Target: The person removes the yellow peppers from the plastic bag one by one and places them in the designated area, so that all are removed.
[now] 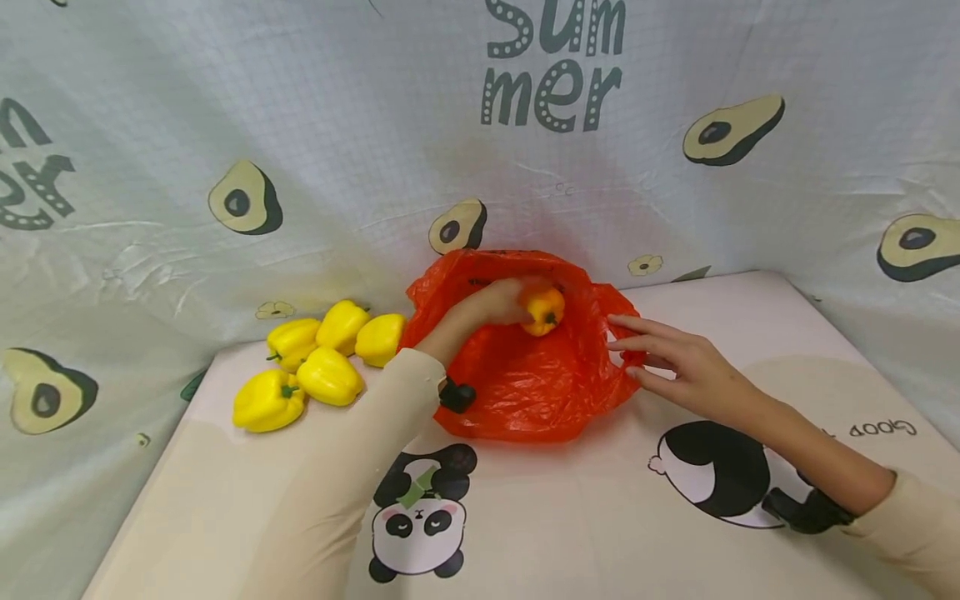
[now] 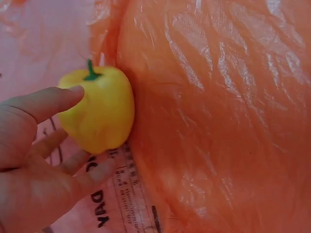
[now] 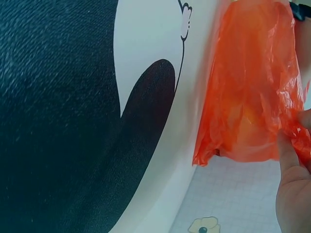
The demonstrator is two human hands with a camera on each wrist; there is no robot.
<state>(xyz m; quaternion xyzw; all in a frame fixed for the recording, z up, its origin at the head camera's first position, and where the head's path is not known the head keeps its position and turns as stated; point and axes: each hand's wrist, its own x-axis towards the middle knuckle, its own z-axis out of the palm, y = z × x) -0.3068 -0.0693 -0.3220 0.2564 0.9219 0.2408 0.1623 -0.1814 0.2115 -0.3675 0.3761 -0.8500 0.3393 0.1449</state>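
A yellow bell pepper [image 1: 545,312] with a green stem sits inside the red plastic bag [image 1: 517,392], against its far wall. Reaching into the bag, my left hand [image 1: 506,302] is at the pepper's left side. The left wrist view shows that hand's thumb [image 2: 58,99] over the pepper [image 2: 99,111], with the other fingers loosely spread below and behind it. At the bag's right edge, my right hand [image 1: 686,367] pinches the plastic near a handle opening. In the right wrist view, a yellowish patch shows through the bag [image 3: 257,73].
Several more yellow bell peppers [image 1: 330,375] lie grouped left of the bag. The table [image 1: 585,533] has a cover printed with pandas. Behind it, an avocado-print sheet [image 1: 360,125] hangs close to the bag's back.
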